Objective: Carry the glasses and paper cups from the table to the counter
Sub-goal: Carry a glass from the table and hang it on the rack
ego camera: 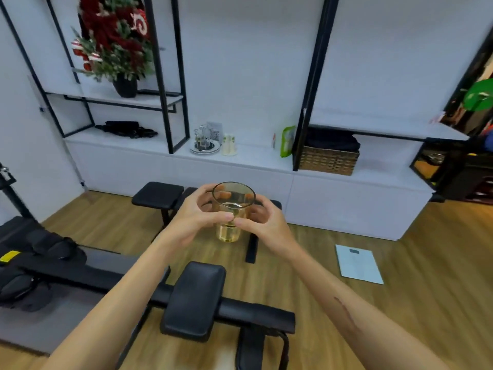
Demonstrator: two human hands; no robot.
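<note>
Upright and amber-tinted, a glass [231, 212] is held in mid-air between both hands, above the wooden floor [346, 303] and short of the white counter [256, 157]. The left hand [196, 218] is curled round the glass from its left side, with the thumb laid across the near wall and the fingers seen through the glass on the far side. The right hand [264, 221] is wrapped round it from the right in the same way, its thumb tip nearly met by the left thumb at the front of the glass. A pale yellowish liquid is seen in the lower part of the glass (the exact level cannot be told through the tint).

Beyond the glass, on the counter, a round tray [205, 148] of small clear glassware is set, and just right of that tray a stack of pale paper cups [229, 145] is placed. Farther right of the glass, a green packet [287, 141] is leaned beside a black upright, and past it a woven basket [328, 160] is tucked under a shelf. Up and left of the glass, a red and green potted arrangement [117, 46] is set on a shelf. Directly below the glass a black padded bench [192, 295] is seen, and to the lower right of the glass a pale blue flat scale [358, 264] is laid on the floor.
</note>
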